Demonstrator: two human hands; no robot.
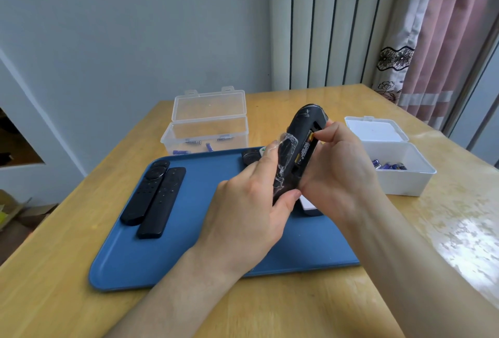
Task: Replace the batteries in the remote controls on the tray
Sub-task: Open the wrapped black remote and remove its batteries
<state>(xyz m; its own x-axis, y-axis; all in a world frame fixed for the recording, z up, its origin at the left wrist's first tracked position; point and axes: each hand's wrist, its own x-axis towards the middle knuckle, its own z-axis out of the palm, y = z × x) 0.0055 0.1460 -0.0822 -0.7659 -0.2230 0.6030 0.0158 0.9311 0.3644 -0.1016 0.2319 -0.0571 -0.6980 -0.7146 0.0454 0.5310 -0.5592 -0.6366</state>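
From my station I see the left hand [248, 208] grasping a black remote control [290, 154] wrapped in clear film, fingers curled round its lower half and thumb at its near end. It is held tilted above the blue tray [189, 256], over the tray's 2 o'clock area, with its back open towards the right hand [343, 175]. That hand's thumb and forefinger are pinched on the far end of a battery [306, 148] seated in the open compartment, while the heel of the hand rests against the remote's near end.

At the tray's 9 o'clock, 2 slim black remotes [155, 200] lie side by side, touching. Another dark remote [249, 158] shows at 1 o'clock, mostly hidden behind the left hand, and a white one [307, 206] peeks out under the hands.

Off the tray on the wooden table [67, 305], an open clear box [208, 127] at 12 o'clock holds a few batteries. An open white box [405, 178] at 3 o'clock holds more.
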